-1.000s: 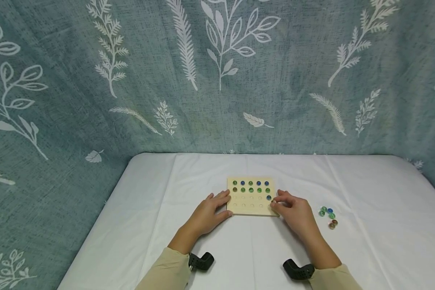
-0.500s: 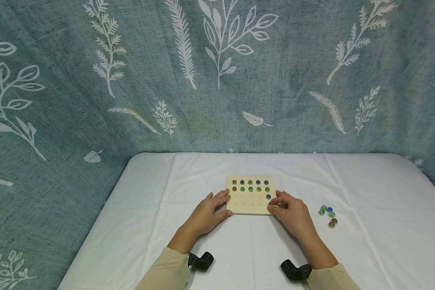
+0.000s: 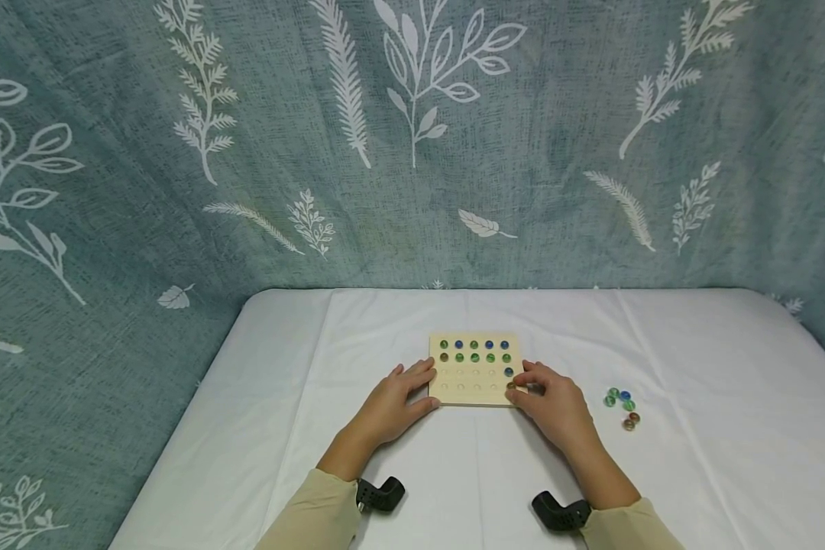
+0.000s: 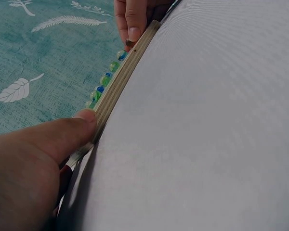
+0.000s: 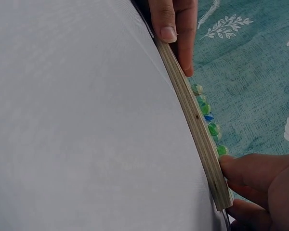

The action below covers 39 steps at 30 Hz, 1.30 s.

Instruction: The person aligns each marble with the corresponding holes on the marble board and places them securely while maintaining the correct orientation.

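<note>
A square wooden board (image 3: 473, 380) with rows of round holes lies on the white cloth. Green, blue and brown glass beads (image 3: 474, 351) fill its two far rows, and a single blue bead (image 3: 508, 372) sits in the third row at the right. My right hand (image 3: 551, 402) pinches a brown bead (image 3: 511, 386) at the board's near right corner hole; the left wrist view shows this bead (image 4: 129, 43) under a fingertip. My left hand (image 3: 393, 402) rests on the board's left edge with fairly straight fingers, its thumb (image 4: 70, 131) pressed against the near edge (image 4: 121, 79).
Several loose beads (image 3: 622, 407), green, blue and brown, lie on the cloth to the right of my right hand. The white-covered table (image 3: 694, 473) is backed by a teal leaf-patterned curtain (image 3: 412, 153). Black wrist mounts (image 3: 380, 494) show near both sleeves.
My right hand has shifted a little left and nearer, bringing the brown bead down over the board's near right corner hole. The left hand and board stay put.
</note>
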Each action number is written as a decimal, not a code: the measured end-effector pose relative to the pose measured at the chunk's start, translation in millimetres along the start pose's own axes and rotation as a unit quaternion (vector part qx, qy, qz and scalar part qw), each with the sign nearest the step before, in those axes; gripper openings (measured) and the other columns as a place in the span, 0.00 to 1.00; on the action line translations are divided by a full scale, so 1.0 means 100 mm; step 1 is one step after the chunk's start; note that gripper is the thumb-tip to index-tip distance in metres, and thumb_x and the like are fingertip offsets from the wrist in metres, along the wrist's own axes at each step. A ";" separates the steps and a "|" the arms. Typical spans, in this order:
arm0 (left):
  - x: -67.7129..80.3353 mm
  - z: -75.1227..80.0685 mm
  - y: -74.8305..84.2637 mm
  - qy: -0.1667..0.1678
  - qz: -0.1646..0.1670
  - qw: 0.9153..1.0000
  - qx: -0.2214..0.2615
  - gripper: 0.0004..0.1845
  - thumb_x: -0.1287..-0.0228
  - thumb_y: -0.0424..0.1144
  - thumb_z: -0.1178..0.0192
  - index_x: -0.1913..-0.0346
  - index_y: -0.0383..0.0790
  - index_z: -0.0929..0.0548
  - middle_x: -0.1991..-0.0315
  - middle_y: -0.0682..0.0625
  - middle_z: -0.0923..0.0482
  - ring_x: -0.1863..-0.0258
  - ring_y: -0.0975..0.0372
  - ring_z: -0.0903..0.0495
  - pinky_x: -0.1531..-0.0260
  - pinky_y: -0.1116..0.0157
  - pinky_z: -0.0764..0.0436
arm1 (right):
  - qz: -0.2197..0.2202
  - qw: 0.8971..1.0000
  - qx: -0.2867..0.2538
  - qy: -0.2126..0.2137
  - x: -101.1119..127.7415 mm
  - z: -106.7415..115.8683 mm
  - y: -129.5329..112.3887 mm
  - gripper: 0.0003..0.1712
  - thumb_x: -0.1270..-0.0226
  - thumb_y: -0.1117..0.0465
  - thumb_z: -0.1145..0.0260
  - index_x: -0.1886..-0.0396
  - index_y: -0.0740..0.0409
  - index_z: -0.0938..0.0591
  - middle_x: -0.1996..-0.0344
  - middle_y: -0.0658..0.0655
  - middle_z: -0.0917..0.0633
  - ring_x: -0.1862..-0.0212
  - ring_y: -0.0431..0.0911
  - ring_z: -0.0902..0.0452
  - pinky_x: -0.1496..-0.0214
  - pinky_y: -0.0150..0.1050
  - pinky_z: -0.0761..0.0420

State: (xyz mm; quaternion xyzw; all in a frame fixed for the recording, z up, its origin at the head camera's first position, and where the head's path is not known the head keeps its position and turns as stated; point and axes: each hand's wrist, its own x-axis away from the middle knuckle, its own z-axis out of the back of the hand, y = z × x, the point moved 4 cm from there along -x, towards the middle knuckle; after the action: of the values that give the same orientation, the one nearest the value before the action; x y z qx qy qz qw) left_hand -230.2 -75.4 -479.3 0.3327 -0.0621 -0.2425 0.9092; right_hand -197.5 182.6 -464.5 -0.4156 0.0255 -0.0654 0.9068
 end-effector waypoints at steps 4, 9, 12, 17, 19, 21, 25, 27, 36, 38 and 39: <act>0.00 0.00 0.00 0.000 -0.002 1.000 -0.001 0.33 0.33 0.51 0.37 0.29 0.44 0.30 0.25 0.58 0.40 0.25 0.66 0.42 0.21 0.61 0.50 | -0.003 1.000 0.000 0.000 0.00 0.00 0.00 0.14 0.39 0.56 0.28 0.57 0.58 0.13 0.33 0.59 0.25 0.27 0.59 0.38 0.26 0.61 0.37; -0.01 0.00 0.00 -0.001 0.001 1.000 -0.003 0.33 0.33 0.51 0.38 0.29 0.44 0.30 0.25 0.58 0.39 0.25 0.65 0.42 0.21 0.60 0.50 | -0.004 1.000 -0.001 -0.003 0.01 0.00 0.01 0.14 0.39 0.56 0.28 0.56 0.58 0.13 0.33 0.59 0.25 0.27 0.59 0.38 0.26 0.61 0.37; -0.02 0.00 0.00 0.000 0.000 1.000 -0.004 0.33 0.33 0.51 0.38 0.29 0.44 0.30 0.25 0.58 0.39 0.25 0.65 0.42 0.21 0.60 0.50 | -0.002 1.000 -0.003 -0.003 0.00 0.01 0.01 0.14 0.39 0.56 0.28 0.56 0.58 0.13 0.33 0.59 0.25 0.27 0.59 0.38 0.26 0.61 0.37; -0.02 0.01 0.00 0.000 0.002 1.000 -0.004 0.33 0.33 0.51 0.38 0.29 0.44 0.30 0.25 0.59 0.40 0.25 0.65 0.42 0.21 0.60 0.50 | 0.002 1.000 -0.003 -0.008 0.00 0.02 0.00 0.14 0.39 0.56 0.28 0.56 0.58 0.13 0.33 0.60 0.25 0.27 0.59 0.38 0.26 0.61 0.38; -0.02 0.01 0.00 -0.001 0.002 1.000 -0.002 0.33 0.33 0.51 0.38 0.29 0.45 0.30 0.25 0.59 0.40 0.25 0.65 0.42 0.21 0.60 0.51 | 0.002 1.000 -0.004 -0.013 0.00 0.02 -0.01 0.15 0.39 0.56 0.28 0.56 0.58 0.13 0.33 0.60 0.25 0.27 0.59 0.38 0.26 0.60 0.37; -0.01 0.01 0.00 -0.002 0.002 1.000 -0.001 0.33 0.33 0.51 0.38 0.28 0.45 0.30 0.25 0.59 0.40 0.25 0.65 0.43 0.21 0.60 0.51 | 0.001 1.000 -0.004 -0.020 -0.01 0.03 -0.01 0.15 0.39 0.56 0.28 0.55 0.59 0.14 0.32 0.61 0.26 0.27 0.60 0.39 0.26 0.60 0.38; -0.01 0.01 0.00 -0.003 0.000 1.000 0.001 0.33 0.33 0.51 0.38 0.28 0.45 0.30 0.25 0.59 0.40 0.25 0.65 0.43 0.21 0.60 0.51 | -0.003 0.999 -0.006 -0.035 -0.01 0.06 -0.02 0.20 0.40 0.55 0.28 0.51 0.60 0.15 0.31 0.61 0.28 0.26 0.60 0.39 0.26 0.60 0.38; -0.01 0.01 0.01 -0.002 -0.001 1.000 -0.001 0.33 0.33 0.51 0.38 0.28 0.45 0.31 0.25 0.59 0.40 0.25 0.66 0.43 0.21 0.61 0.51 | 0.001 0.999 -0.009 -0.037 0.00 0.11 -0.03 0.22 0.39 0.55 0.28 0.48 0.61 0.16 0.30 0.61 0.28 0.26 0.60 0.40 0.26 0.60 0.37; -0.01 0.00 0.00 -0.001 0.003 1.000 -0.005 0.33 0.33 0.52 0.38 0.28 0.45 0.30 0.25 0.58 0.40 0.25 0.65 0.42 0.21 0.60 0.50 | 0.001 1.000 -0.021 -0.014 0.00 0.46 -0.05 0.24 0.35 0.53 0.31 0.43 0.61 0.18 0.29 0.58 0.29 0.26 0.62 0.41 0.29 0.62 0.34; -0.01 0.00 0.00 -0.001 0.002 1.000 -0.006 0.33 0.33 0.51 0.38 0.29 0.45 0.30 0.25 0.58 0.39 0.25 0.65 0.42 0.21 0.60 0.50 | -0.001 1.000 -0.022 -0.005 0.00 0.55 -0.01 0.25 0.34 0.52 0.31 0.43 0.61 0.18 0.29 0.58 0.30 0.27 0.62 0.40 0.29 0.62 0.33; -0.01 0.00 0.00 -0.002 0.001 1.000 -0.006 0.33 0.33 0.52 0.38 0.28 0.45 0.30 0.25 0.58 0.39 0.25 0.65 0.42 0.21 0.60 0.50 | -0.004 1.000 -0.023 -0.001 0.00 0.59 0.01 0.26 0.34 0.50 0.32 0.42 0.61 0.18 0.29 0.57 0.30 0.26 0.62 0.40 0.29 0.61 0.34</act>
State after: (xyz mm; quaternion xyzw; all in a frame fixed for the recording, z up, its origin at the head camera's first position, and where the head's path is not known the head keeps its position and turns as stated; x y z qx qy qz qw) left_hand -231.0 -74.6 -479.4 0.3269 -0.0629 -0.2421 0.9113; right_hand -191.1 227.5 -426.4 -0.4366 0.0247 -0.0682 0.8967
